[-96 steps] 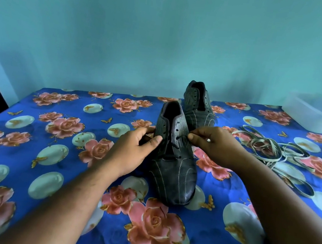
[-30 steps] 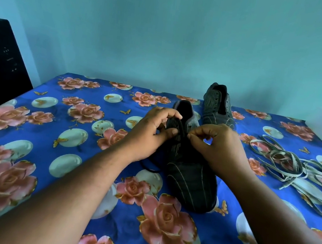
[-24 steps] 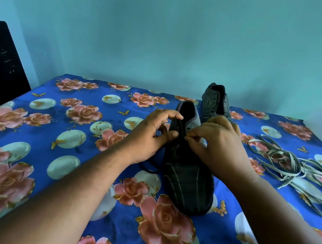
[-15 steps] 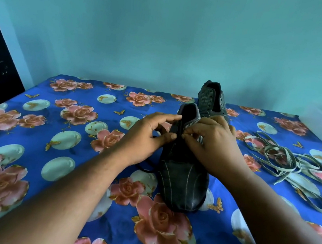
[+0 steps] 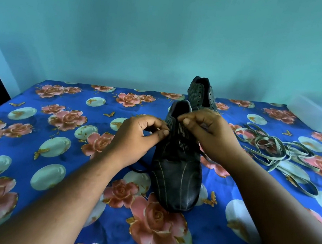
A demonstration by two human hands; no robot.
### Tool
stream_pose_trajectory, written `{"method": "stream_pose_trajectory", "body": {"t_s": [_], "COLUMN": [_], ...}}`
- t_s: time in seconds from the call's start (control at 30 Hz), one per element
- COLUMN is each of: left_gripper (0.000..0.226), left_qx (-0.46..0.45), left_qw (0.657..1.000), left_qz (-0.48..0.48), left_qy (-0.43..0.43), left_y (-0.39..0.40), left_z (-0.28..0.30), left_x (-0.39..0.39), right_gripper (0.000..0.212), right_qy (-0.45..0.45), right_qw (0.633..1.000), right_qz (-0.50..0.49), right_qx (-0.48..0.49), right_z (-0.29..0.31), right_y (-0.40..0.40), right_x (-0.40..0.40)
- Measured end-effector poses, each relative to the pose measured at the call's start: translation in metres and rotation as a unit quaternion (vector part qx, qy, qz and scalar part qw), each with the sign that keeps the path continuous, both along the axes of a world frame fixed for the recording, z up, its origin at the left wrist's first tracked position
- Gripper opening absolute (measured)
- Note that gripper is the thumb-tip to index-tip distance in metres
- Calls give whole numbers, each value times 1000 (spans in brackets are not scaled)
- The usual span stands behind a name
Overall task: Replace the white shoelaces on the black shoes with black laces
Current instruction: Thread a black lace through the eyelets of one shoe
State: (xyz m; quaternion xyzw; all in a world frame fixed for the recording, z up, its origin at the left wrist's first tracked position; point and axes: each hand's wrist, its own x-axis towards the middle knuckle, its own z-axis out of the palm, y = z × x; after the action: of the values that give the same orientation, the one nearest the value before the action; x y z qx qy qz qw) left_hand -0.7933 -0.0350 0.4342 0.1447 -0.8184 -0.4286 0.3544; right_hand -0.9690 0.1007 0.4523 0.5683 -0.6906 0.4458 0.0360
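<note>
Both hands are right up at the throat of the near shoe point(image 5: 178, 169). The left hand point(image 5: 135, 139) has thumb and forefinger pinched together against the shoe's left eyelet row, looks like it's got the black lace point(image 5: 141, 169) end, though the lace itself is too thin and dark to see in the pinch. The right hand point(image 5: 207, 134) is curled over the other eyelet row near the tongue, fingertips pinching there too; can't tell if it's lace or just the flap.

A bit of black lace trails out from under the left wrist onto the cloth. That stuff is thin, limp and light, so my guess is you grab it right at the tip, anywhere else and it flops. The shoe looks like soft, smooth leather, light enough to slide if you tug, so pinning the flap makes sense.

Second shoe point(image 5: 201, 92) stands just behind, toward the far edge of the tabletop point(image 5: 27, 165), unlaced as far as I can see. The old white laces point(image 5: 271, 148) lie in a tangle toward the right edge, well apart from the work, with a clear plastic tub point(image 5: 320, 114) at the far right corner. Plenty of open cloth on the left side and the near edge for pulling slack.
</note>
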Motion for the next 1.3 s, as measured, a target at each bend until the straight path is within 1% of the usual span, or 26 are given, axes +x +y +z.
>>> {"method": "stream_pose_trajectory", "body": {"t_s": [0.07,0.13,0.23,0.37,0.47,0.57,0.6,0.63,0.7,0.73,0.77,0.8,0.87,0.93,1.03,1.1,1.17,1.23,1.3], "left_gripper": [5,4,6,11,12,12,10,10,8,12,20,27,34,30,10,2,2,3,7], "left_qx": [5,47,132,201,270,346,355,340,244,190,145,112,44,-12,-18,28,88,123,151], "left_qw": [1000,999,991,979,962,931,925,928,959,974,985,992,998,998,998,998,996,989,973], "left_qz": [4,5,-5,3,40,103,123,139,143,122,87,47,-16,-26,-9,-12,9,81,173], "left_qy": [-9,-20,-27,-15,10,57,63,62,33,11,-10,-22,-40,-56,-57,-47,-26,-5,18], "left_y": [0,-2,-9,-10,-14,-21,-22,-23,-23,-22,-19,-17,-10,-3,-6,-11,-14,-18,-27], "left_z": [-1,-3,-5,1,7,10,10,10,6,4,4,3,1,0,-5,-7,-5,0,3], "left_x": [1,1,3,7,11,13,14,14,15,16,16,15,12,9,6,7,9,12,16], "right_gripper": [21,25,25,24,23,23,24,25,25,25,24,24,24,24,25,25,24,24,23], "right_qy": [1,17,-9,-52,-66,-69,-70,-68,-61,-59,-58,-58,-56,-53,-51,-51,-54,-57,-62], "right_qw": [1000,999,998,997,996,996,996,996,996,997,997,997,997,997,997,997,997,997,997], "right_qz": [-19,-24,-6,18,25,28,31,31,27,26,25,25,26,27,29,29,32,33,30], "right_qx": [8,42,54,56,59,57,53,51,52,52,51,49,46,44,41,42,41,39,42], "right_z": [-4,-10,-14,-12,-14,-15,-16,-16,-16,-17,-17,-17,-18,-19,-19,-19,-19,-18,-18], "right_y": [2,2,2,4,4,3,3,2,1,1,1,1,1,1,1,0,0,0,1], "right_x": [-8,-13,-17,-16,-18,-20,-20,-21,-21,-21,-21,-21,-21,-22,-21,-22,-21,-20,-20]}}
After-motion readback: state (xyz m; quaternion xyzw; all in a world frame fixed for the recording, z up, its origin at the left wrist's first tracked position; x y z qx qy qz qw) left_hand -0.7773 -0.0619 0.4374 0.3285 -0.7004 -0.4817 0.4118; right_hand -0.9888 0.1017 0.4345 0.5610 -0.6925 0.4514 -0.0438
